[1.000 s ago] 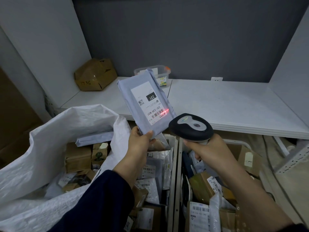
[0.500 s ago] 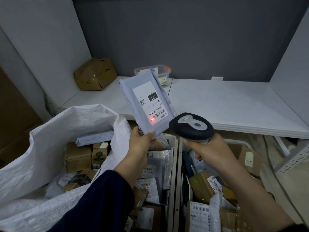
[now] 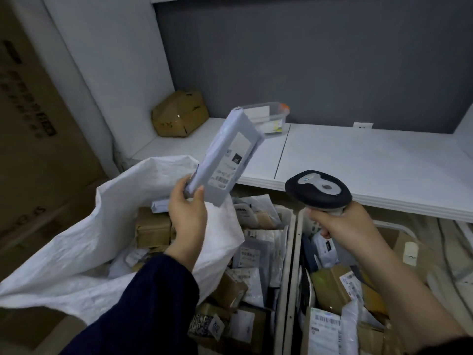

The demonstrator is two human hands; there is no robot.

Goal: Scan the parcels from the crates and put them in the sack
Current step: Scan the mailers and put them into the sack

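1. Head view shows the grey parcel (image 3: 225, 160) raised and tilted above the mouth of the sack (image 3: 102, 239), not yet inside it.
2. Only the parcel's lower end is gripped. The long upper part could swing or slip free and drop to the right of the sack into the crates (image 3: 288, 265), landing among parcels probably not yet scanned.
3. The sack's rim is slack, and its right edge sags against the nearest crate. A parcel let go too early could catch on that fold and slide out.
4. No scan light shows on the label, so a missed read may go unnoticed.
5. The left hand (image 3: 188, 213) grasps the parcel's bottom end, thumb on the label side and fingers curled behind.
6. The right hand (image 3: 340, 226) is wrapped round the handle of the scanner (image 3: 318, 189), right of the sack above the crates, and touches nothing else.
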